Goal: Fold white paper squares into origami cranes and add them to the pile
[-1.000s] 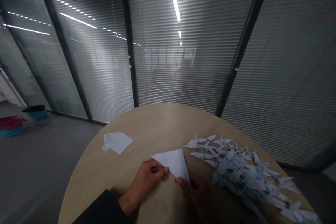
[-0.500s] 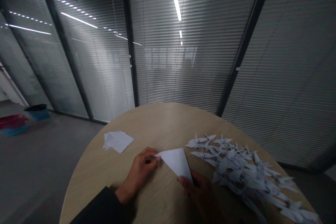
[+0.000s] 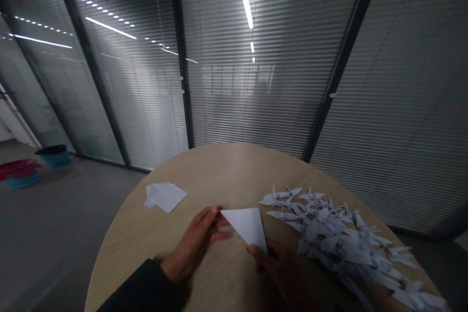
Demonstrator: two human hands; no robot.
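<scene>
A white sheet of paper folded into a triangle [image 3: 246,223] is held over the table between my two hands. My right hand [image 3: 276,261], in shadow, pinches its lower right corner, with the thumb on top. My left hand [image 3: 197,234] is at the left tip, one digit along the upper edge and the other fingers reaching beneath, slightly blurred. Right of my right hand lies a heap of folded paper cranes [image 3: 336,234]. Several flat white paper sheets [image 3: 168,196] lie loosely stacked beyond my left hand.
The round wooden table [image 3: 234,163] has its far edge close to a glass partition with blinds [image 3: 248,107]. On the floor at left stand a blue bin with a black liner [image 3: 54,157] and a blue bin with a red liner [image 3: 20,173].
My left hand has turned at the paper's left tip, its lower fingers now stretched out under the edge. The right hand keeps its pinch; the triangle has shifted slightly right.
</scene>
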